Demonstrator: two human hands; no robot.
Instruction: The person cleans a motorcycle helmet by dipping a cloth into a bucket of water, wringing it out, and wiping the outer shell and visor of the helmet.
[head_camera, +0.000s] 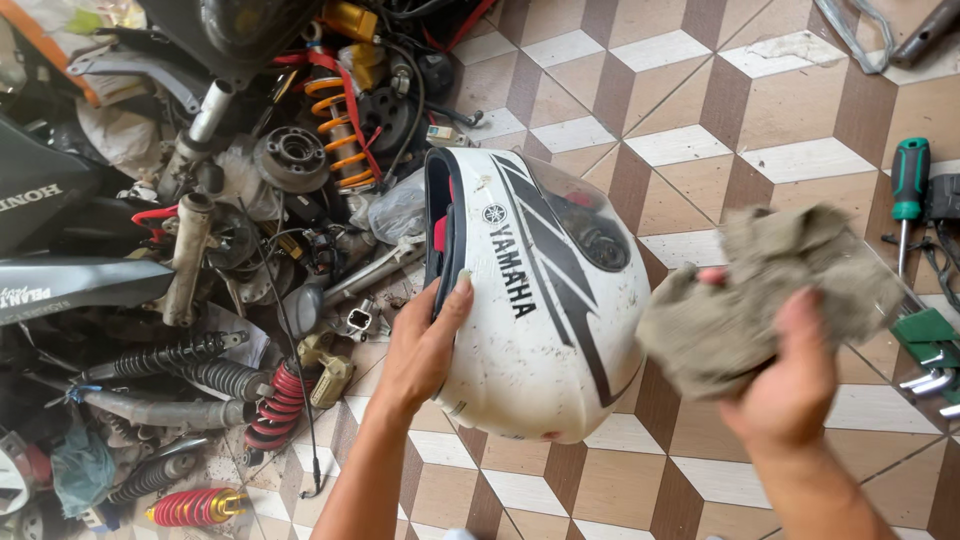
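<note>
Left hand (425, 345) grips one white helmet (540, 300); right hand (785, 385) clutches one grey rag (770, 290)

Helmet (545, 300) showing white with black stripes, red lining; rag (770, 295) looking grey-beige; floor (700, 120) tiling in brown, tan, white cubes; screwdriver (908, 190) showing green-black.

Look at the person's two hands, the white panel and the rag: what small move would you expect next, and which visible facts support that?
Probably the right hand brings the grey rag onto the white panel and wipes. The left hand grips the panel's edge and holds it off the floor, the panel's surface shows dirt specks and smudges, and the rag hangs bunched just beside it, not touching.
</note>
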